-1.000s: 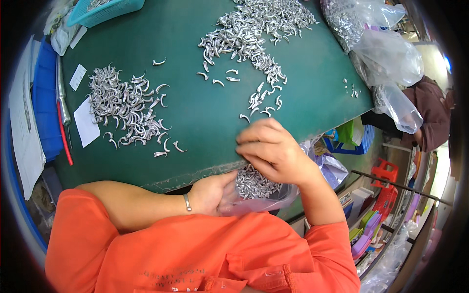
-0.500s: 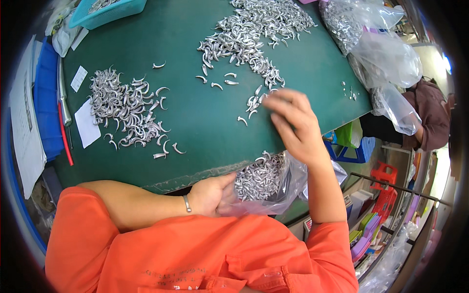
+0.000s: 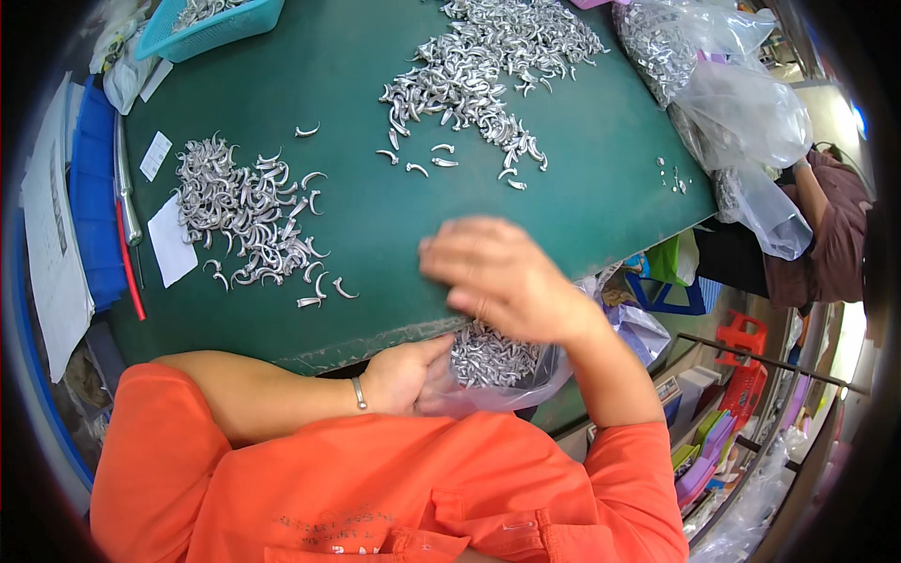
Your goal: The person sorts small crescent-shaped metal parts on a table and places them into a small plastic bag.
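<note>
Two heaps of small curved metal hooks lie on the green tabletop. Far left, a blue tray and white paper slips sit by the edge; next comes the left heap, its hooks lying every way, with no common long axis. Below the table edge, the left hand has its fingers closed on the rim of a clear plastic bag already holding hooks, keeping its mouth up against the edge. Right of it, the right hand hovers blurred at the table edge, just above the bag's mouth; its fingers are curled, but whether they pinch any hooks I cannot tell. The larger heap lies straight ahead of that hand, nearer it than the left. Filled plastic bags crowd the far right.
</note>
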